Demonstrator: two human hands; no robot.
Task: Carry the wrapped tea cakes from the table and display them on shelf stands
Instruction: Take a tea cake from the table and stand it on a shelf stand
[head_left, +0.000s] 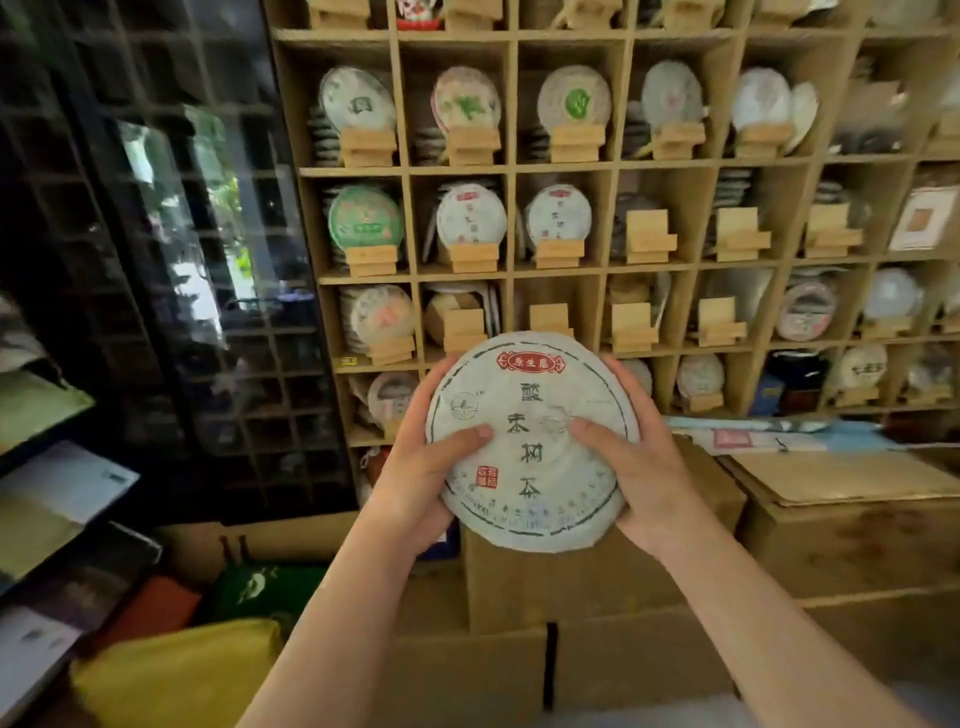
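A tea cake (530, 441) is held upright between the left hand (415, 467) and right hand (644, 467), in front of the shelf (511, 171). Behind it, cubbies hold cakes on wooden stands (647, 241). Cardboard boxes (857, 525) sit below, with a glass cabinet (182, 260) to the left.

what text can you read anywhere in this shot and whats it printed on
"原生態" in the red banner at the top of the wrapped tea cake, held by the left hand and right hand.
Large dark characters down the cake's middle: stylised, not surely readable.
Red seal stamp and rim print on the cake: too small.
Labels on the shelf cakes and the papers on the boxes: blurred.
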